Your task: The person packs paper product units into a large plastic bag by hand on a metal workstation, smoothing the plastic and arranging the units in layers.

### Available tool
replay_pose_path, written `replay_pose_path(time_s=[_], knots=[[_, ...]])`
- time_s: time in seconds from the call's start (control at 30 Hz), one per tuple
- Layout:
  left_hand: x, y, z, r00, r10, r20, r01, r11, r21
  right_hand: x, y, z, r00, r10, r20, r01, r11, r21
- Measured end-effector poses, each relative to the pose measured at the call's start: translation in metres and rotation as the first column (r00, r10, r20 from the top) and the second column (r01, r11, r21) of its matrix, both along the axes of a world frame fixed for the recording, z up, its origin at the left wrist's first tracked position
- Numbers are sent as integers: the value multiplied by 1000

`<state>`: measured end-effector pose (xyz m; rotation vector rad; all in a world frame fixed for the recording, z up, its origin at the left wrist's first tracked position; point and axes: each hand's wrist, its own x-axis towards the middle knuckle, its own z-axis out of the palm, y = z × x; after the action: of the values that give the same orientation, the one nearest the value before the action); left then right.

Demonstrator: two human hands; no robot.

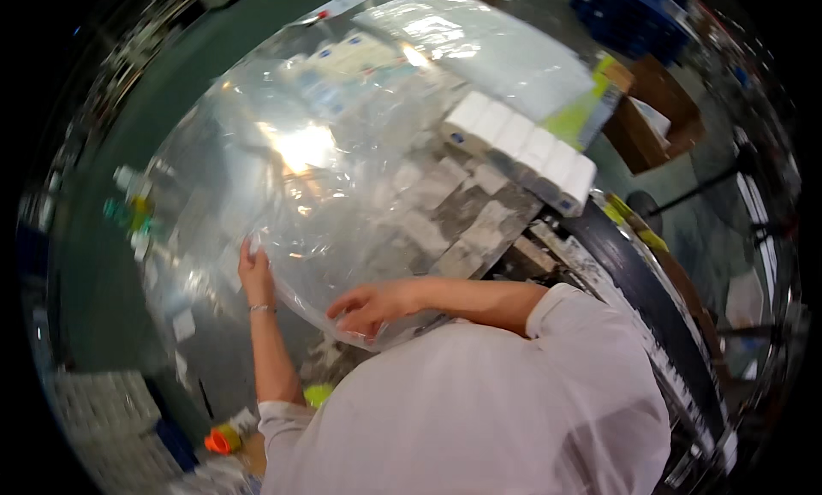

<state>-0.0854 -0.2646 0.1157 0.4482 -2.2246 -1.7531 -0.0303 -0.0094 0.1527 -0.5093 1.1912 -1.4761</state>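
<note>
Item: one clear plastic film (325, 225), bag or sheet not determined, lying spread and creased over the table (218, 349) before the person.

Hands: two. The left hand (256, 272) appears to have its grip closed on the film's near edge. The right hand (372, 308) is at the same edge, fingers half curled; whether its grip has pinched any film cannot be told.

Status, judged from the layout: film spread and its edge taken up; one row of white packs (518, 144) stands outside it, uncovered. About six packs, blur preventing a firm count. Further packs (351, 58) show through the far film; number, and whether inside or beneath, undetermined.

Surroundings: one shiny whitish plastic pile (488, 54) beyond; one open cardboard box (638, 144) past the row; one orange-ended roll (223, 440) at lower left.
</note>
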Motion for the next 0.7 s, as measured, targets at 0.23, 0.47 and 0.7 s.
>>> replay_pose_path(time_s=[0.23,0.47,0.7], knots=[[57,-122,-55,966,244,80,-102,652,-752,-39,7,-84,656,-586,-476,752,558,350],[82,29,-46,927,-328,184,358,620,-698,-61,-54,-118,903,-373,213,363,928,86],[110,24,-125,918,-96,385,347,662,-664,-63,-59,-100,151,-92,-984,661,750,31]])
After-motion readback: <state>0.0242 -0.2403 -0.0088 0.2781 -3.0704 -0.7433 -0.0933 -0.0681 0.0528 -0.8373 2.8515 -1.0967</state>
